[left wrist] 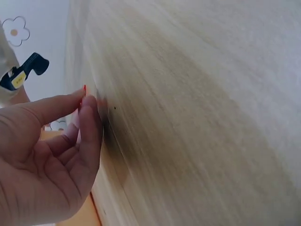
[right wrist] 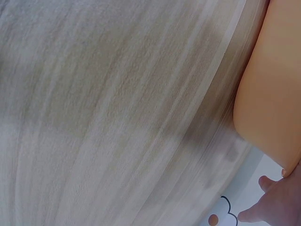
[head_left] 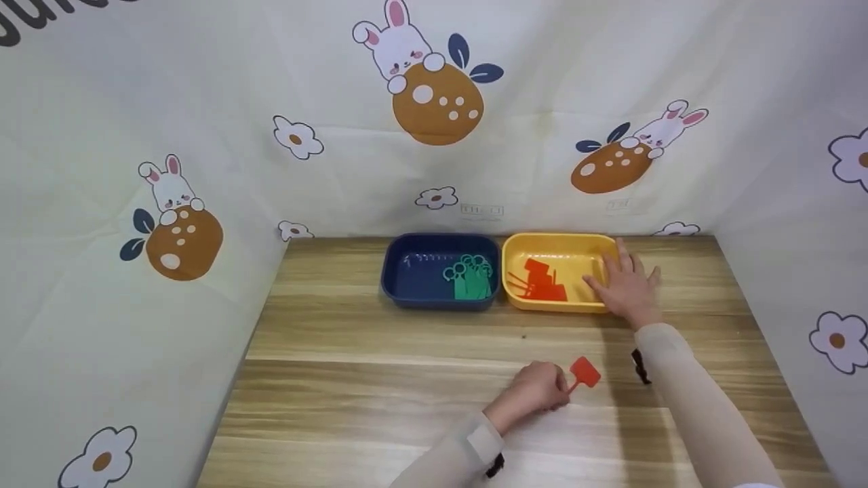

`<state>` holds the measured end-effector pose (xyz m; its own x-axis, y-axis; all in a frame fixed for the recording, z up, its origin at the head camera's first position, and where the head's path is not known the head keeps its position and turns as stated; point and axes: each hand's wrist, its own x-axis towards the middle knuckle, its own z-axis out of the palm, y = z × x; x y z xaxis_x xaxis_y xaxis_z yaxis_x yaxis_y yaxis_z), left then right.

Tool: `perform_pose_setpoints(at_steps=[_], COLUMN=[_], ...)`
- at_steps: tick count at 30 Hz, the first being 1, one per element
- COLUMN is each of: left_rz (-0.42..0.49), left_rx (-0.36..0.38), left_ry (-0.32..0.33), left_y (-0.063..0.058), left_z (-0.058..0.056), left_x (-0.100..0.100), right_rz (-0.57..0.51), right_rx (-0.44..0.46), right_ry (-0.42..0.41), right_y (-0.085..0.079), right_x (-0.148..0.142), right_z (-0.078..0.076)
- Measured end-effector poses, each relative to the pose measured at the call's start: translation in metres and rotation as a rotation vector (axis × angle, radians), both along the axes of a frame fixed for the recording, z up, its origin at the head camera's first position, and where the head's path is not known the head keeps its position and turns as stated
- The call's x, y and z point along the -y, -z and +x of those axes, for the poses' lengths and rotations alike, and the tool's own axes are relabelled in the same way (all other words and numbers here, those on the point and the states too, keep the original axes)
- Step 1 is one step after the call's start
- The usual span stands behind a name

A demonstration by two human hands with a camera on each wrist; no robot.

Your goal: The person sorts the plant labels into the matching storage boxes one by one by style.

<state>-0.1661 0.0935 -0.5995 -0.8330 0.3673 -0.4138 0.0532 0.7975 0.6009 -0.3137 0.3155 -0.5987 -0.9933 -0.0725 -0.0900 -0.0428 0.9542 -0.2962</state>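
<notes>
My left hand point(head_left: 539, 388) pinches the thin stem of a red flat tag point(head_left: 585, 373) between thumb and fingertips, above the wooden table. In the left wrist view only a sliver of red point(left wrist: 84, 87) shows at the fingertips of that hand point(left wrist: 61, 146). At the right end of the yellow bin point(head_left: 556, 306) my right hand point(head_left: 630, 288) rests over the rim with spread fingers, the thumb on the inner side. Several similar red tags point(head_left: 542, 285) lie inside the bin, toward its left. The right wrist view catches just part of the right hand point(right wrist: 280, 202) beside the bin's wall point(right wrist: 273, 89).
A dark blue bin point(head_left: 413, 301) adjoins the yellow one on the left, with several green tags with ring ends point(head_left: 472, 279) in its right part. Both bins stand at the back of the wooden table point(head_left: 339, 393), against a printed cloth backdrop point(head_left: 325, 183). Cloth also hangs on both sides.
</notes>
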Motion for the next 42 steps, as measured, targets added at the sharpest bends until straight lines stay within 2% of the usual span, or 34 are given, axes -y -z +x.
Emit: perform_pose_setpoints(at_steps=[3,6,9,12,17,29,36,42], left_rz=[0.185,0.315,0.399,0.454,0.498,0.555,0.490,0.411], left_rx=[0.126,0.200,0.233,0.234,0.195,0.110,0.039,-0.009], left_ry=[-0.080,-0.126,-0.156,-0.175,-0.190,-0.274,-0.312,-0.339], left_y=[-0.001,-0.001,0.000,0.000,-0.005,-0.034,-0.050,-0.057], left_z=[0.000,-0.002,-0.007,-0.014,-0.028,-0.073,-0.098,-0.114], left_x=[0.003,0.007,0.010,0.014,0.022,0.035,0.038,0.037], right_rz=[0.006,0.009,0.014,0.024,0.023,0.018,0.007,-0.005], right_rx=[-0.002,-0.004,-0.004,-0.003,-0.004,-0.017,-0.020,-0.025], right_ry=[0.000,-0.001,-0.001,0.002,0.004,0.004,0.004,0.002], right_y=[0.000,0.000,0.000,0.001,0.000,0.002,0.003,0.004], right_x=[0.000,-0.001,-0.001,-0.001,-0.002,-0.004,-0.003,-0.002], right_z=[0.001,0.001,0.001,0.001,0.000,-0.001,-0.001,-0.002])
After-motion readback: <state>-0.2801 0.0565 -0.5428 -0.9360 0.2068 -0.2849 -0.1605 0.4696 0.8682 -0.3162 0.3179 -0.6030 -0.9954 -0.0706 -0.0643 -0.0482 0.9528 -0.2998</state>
